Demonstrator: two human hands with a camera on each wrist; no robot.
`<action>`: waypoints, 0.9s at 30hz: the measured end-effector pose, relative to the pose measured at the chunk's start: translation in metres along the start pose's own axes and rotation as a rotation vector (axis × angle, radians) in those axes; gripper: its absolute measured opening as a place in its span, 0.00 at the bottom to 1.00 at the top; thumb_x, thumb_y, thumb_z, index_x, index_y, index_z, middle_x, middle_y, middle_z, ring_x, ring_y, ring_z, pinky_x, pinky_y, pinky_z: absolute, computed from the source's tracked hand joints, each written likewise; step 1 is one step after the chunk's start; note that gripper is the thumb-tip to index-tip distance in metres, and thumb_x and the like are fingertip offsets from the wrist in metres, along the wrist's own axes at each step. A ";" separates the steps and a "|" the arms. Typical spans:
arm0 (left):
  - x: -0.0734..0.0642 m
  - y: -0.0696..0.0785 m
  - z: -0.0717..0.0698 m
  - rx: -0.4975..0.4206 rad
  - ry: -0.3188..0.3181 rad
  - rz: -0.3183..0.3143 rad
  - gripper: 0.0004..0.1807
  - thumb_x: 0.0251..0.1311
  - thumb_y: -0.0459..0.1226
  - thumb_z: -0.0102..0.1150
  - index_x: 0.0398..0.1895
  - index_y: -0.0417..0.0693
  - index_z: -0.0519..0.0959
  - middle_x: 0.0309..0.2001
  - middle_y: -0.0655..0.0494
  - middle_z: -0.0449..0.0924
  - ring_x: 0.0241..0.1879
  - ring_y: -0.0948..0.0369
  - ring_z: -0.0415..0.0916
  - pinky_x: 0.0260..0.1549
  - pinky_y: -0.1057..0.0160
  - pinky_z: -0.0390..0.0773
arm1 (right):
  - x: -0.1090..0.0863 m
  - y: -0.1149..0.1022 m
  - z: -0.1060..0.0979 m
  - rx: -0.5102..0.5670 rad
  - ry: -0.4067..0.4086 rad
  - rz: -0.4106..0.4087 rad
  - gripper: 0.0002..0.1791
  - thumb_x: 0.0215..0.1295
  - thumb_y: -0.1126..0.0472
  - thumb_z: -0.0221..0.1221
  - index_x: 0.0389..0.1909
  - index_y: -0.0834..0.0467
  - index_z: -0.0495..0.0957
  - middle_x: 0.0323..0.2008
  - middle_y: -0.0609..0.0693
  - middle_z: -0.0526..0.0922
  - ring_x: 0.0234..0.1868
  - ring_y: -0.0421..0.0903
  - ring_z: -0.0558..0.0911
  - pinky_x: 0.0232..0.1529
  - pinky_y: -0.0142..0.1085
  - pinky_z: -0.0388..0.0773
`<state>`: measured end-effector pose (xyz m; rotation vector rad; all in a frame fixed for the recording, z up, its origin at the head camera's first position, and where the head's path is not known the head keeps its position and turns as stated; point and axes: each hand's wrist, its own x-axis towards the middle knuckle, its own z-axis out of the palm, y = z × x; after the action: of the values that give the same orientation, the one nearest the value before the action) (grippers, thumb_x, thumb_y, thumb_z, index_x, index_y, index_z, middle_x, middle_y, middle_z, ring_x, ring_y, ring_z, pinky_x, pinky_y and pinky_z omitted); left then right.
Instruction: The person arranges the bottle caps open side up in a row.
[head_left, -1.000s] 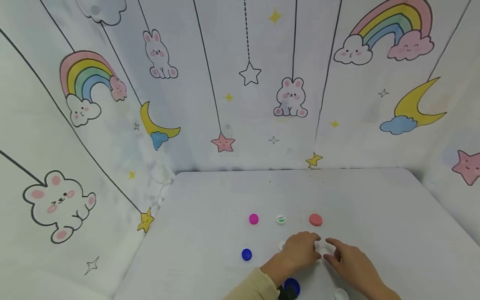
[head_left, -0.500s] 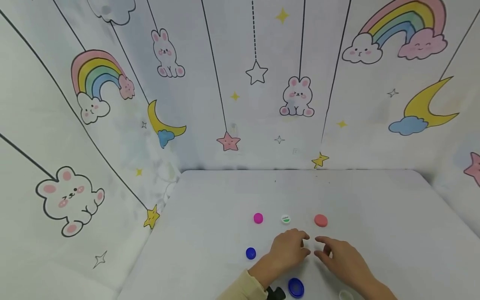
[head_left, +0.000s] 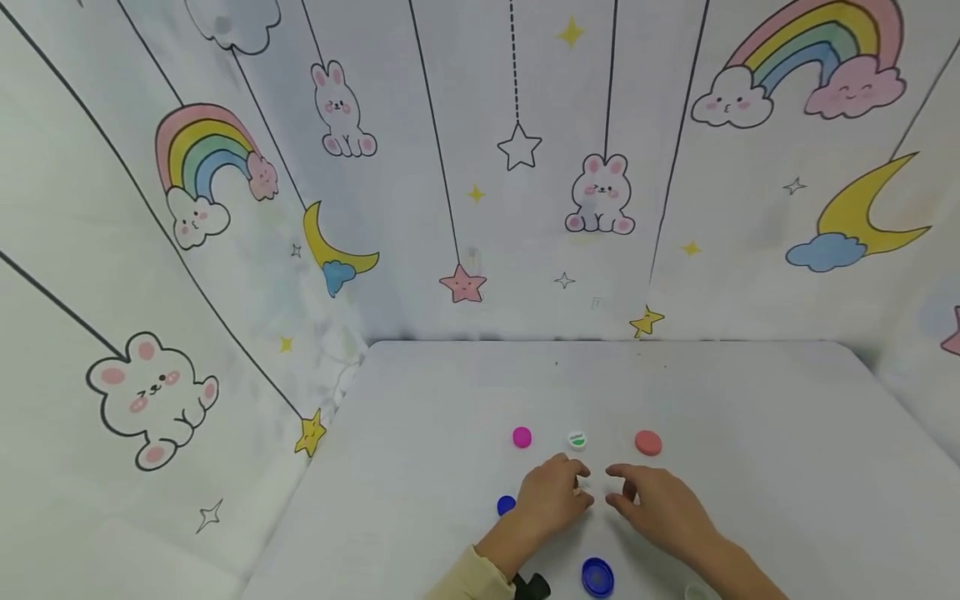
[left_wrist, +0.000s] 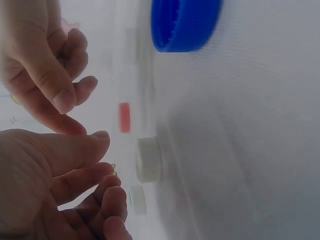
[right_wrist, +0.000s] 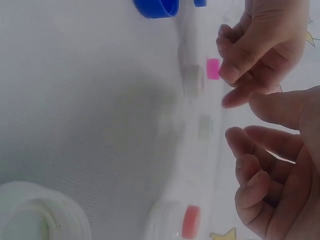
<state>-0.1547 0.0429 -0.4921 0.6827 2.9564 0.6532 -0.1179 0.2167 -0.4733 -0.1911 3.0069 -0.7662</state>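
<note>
Both hands hover low over the white table, fingertips facing each other with a narrow gap between them. My left hand (head_left: 551,496) has bent, loose fingers and holds nothing. My right hand (head_left: 663,508) curves its thumb and forefinger apart, also with nothing between them. A white bottle cap (left_wrist: 148,160) stands by the left fingertips in the left wrist view; in the head view the left hand mostly hides it. Behind the hands lie a magenta cap (head_left: 522,437), a white cap with green print (head_left: 577,440) and a coral cap (head_left: 648,442).
A small blue cap (head_left: 506,505) is partly covered by the left wrist. Nearer me lie a large blue cap (head_left: 597,577) and a whitish ring-like cap (right_wrist: 40,215). A clear round object (right_wrist: 162,220) stands in front of the coral one. A printed curtain (head_left: 420,167) backs the table.
Both hands have moved left together, from in front of the coral cap to in front of the green-printed one. The view has shifted slightly; the caps appear farther right.
</note>
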 end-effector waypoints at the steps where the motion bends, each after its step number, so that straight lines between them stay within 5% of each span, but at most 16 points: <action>1: -0.001 -0.001 0.001 0.000 -0.003 -0.003 0.14 0.53 0.44 0.71 0.43 0.55 0.85 0.28 0.66 0.73 0.25 0.71 0.68 0.24 0.72 0.67 | 0.000 -0.001 0.001 0.002 -0.006 0.003 0.20 0.57 0.55 0.69 0.50 0.53 0.82 0.20 0.35 0.75 0.20 0.36 0.69 0.23 0.32 0.66; 27: -0.006 -0.008 0.013 0.037 0.008 0.009 0.16 0.47 0.40 0.74 0.41 0.49 0.85 0.29 0.60 0.71 0.24 0.68 0.68 0.24 0.70 0.68 | 0.013 0.000 0.033 -0.029 -0.045 -0.027 0.19 0.50 0.60 0.72 0.45 0.56 0.84 0.18 0.38 0.70 0.20 0.37 0.67 0.22 0.31 0.65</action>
<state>-0.1513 0.0391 -0.5077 0.6986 2.9818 0.6045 -0.1287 0.1992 -0.5022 -0.2462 2.9802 -0.7108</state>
